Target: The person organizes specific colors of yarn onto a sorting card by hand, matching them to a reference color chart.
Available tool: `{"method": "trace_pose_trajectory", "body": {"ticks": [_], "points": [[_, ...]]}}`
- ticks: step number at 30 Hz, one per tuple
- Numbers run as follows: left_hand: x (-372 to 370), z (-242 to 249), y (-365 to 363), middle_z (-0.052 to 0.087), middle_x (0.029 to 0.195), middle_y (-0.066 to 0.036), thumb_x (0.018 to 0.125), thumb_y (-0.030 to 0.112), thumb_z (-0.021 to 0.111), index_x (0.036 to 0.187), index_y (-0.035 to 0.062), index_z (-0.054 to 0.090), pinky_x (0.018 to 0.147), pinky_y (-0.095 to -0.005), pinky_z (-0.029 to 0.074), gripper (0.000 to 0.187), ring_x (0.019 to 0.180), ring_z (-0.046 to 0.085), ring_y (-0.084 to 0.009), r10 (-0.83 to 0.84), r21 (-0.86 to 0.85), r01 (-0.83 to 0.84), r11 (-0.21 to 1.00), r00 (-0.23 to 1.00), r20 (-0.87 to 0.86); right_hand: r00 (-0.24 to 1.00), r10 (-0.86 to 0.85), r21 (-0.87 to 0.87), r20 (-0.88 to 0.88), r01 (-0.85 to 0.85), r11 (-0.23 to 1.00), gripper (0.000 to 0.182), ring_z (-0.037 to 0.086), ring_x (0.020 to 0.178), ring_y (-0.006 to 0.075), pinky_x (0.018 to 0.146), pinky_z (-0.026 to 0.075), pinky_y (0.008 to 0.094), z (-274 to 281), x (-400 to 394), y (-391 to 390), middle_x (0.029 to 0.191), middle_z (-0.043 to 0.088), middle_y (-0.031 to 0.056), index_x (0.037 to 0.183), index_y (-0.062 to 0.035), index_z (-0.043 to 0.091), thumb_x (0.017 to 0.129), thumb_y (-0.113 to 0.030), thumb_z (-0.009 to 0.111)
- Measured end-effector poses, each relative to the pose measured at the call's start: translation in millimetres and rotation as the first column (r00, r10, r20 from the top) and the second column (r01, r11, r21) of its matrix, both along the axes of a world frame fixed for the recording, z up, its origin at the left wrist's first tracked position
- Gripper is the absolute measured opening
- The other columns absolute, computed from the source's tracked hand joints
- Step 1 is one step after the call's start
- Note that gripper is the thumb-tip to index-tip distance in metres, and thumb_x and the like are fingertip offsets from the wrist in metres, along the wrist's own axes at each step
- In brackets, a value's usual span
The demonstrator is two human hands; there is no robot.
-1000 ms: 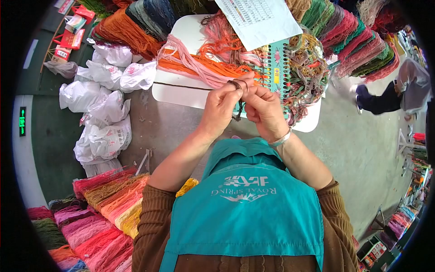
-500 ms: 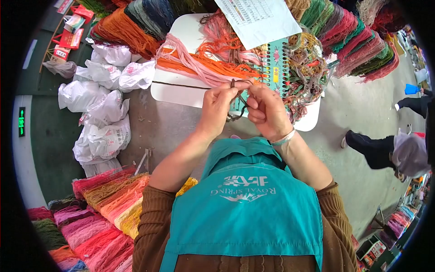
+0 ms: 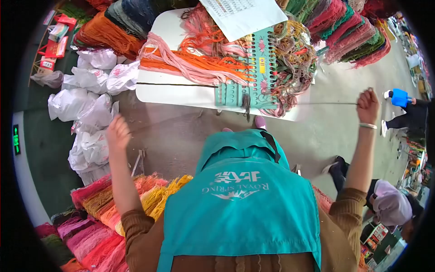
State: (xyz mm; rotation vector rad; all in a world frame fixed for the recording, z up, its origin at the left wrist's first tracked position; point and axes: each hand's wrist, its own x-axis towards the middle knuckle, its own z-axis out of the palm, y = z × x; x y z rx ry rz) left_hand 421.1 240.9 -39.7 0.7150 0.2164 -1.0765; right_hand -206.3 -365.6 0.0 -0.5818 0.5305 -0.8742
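Observation:
My right hand is held far out to the right, fingers closed on a thin dark thread that stretches taut from the table side. Out to the left, my left hand has its fingers curled together; what they hold, if anything, is too blurred to make out. Between them lies a teal punched thread card at the front of a white table. A dark thread tuft hangs at the card's front edge, and a dark strand runs left from it. Pink and orange threads lie across the card's left side.
A printed sheet covers the card's back. Tangled threads hang on its right. Coloured skeins line the back, with more skeins at lower left. White bags stand left. Another person is at the right.
My hands were together over the card's front edge, fingering dark thread. They have swung wide apart, one to each side, and the right draws a thread taut. People at the right have moved.

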Motion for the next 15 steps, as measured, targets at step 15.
{"method": "trace_pose_trajectory", "body": {"ticks": [15], "points": [[5.1, 27.5, -35.1, 0.067, 0.095, -0.017, 0.096, 0.022, 0.046, 0.114, 0.0067, 0.057, 0.076, -0.049, 0.046, 0.026, 0.087, 0.061, -0.0402, -0.941, 0.502, -0.824, 0.263, -0.105, 0.32, 0.145, -0.78, -0.793, -0.609, -0.117, 0.598, 0.029, 0.046, 0.057, 0.0053, 0.054, 0.038, 0.0222, 63.7, -48.6, -90.7, 0.069, 0.058, -0.0042, 0.1, -0.0071, 0.073, 0.09, -0.033, 0.064]]}}
